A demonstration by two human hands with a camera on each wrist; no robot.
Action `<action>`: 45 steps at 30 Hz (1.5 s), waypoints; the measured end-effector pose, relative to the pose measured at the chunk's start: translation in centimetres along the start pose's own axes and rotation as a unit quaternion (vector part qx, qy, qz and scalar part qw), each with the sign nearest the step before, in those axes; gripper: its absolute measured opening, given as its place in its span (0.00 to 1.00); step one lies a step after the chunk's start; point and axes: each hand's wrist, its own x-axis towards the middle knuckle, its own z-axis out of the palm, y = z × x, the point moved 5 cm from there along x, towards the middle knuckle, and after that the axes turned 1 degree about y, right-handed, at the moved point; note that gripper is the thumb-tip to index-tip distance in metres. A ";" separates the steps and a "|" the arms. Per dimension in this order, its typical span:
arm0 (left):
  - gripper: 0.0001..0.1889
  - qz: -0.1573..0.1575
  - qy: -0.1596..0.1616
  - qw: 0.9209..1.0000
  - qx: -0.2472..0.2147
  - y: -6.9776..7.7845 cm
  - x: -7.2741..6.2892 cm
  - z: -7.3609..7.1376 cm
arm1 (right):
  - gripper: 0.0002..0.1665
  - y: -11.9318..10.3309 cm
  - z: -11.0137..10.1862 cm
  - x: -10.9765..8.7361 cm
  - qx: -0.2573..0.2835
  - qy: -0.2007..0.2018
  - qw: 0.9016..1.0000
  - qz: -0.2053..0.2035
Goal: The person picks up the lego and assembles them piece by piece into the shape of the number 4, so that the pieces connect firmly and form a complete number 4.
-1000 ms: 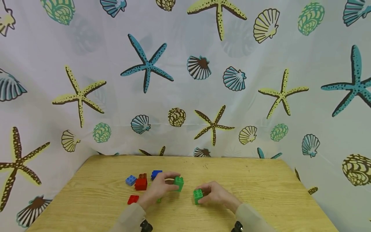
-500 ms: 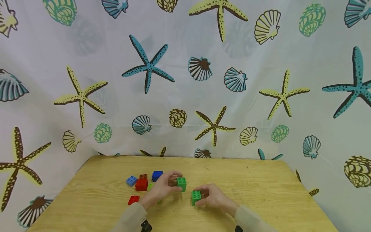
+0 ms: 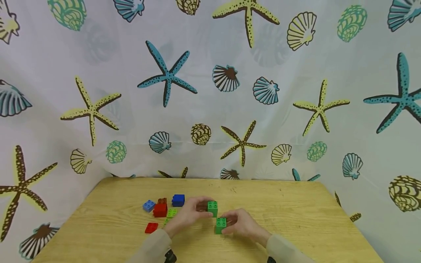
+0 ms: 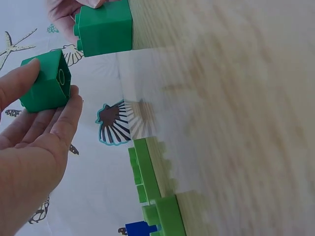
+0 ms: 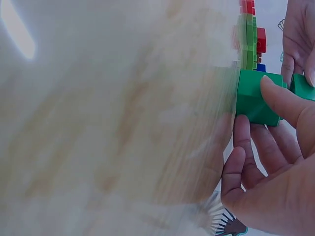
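Observation:
My left hand (image 3: pixel 189 214) pinches a green toy building brick (image 3: pixel 212 208) between thumb and fingers. In the left wrist view this brick (image 4: pixel 47 83) is off the table, its hollow underside showing. My right hand (image 3: pixel 245 224) grips a second green brick (image 3: pixel 220 226), which rests on the table, studs up. In the right wrist view the thumb lies on the near face of that brick (image 5: pixel 257 97), with fingers on the opposite side. The left hand's brick is a little higher and farther back, and a gap between the two shows in the left wrist view.
Left of my hands lie a red brick (image 3: pixel 160 210), a flat red piece (image 3: pixel 151 228), a light blue brick (image 3: pixel 149 205), a dark blue brick (image 3: pixel 178 200), a brown brick (image 3: pixel 162 201) and lime green pieces (image 3: pixel 172 213). A patterned curtain (image 3: pixel 210 109) hangs behind the wooden table (image 3: pixel 296 212).
My left hand has moved right with its green brick, uncovering lime green pieces. The right hand has shifted its brick slightly left, so the two bricks are closer together.

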 end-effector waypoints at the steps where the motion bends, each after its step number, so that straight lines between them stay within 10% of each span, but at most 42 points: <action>1: 0.21 0.002 -0.003 1.000 0.000 0.0 0.0 0.1 | 0.24 0.0 0.0 0.0 0.001 -0.002 1.000 0.002; 45: 0.18 -0.008 -0.054 0.997 0.056 0.7 0.3 2.5 | 0.20 0.4 -0.1 0.3 0.009 -0.014 1.000 0.012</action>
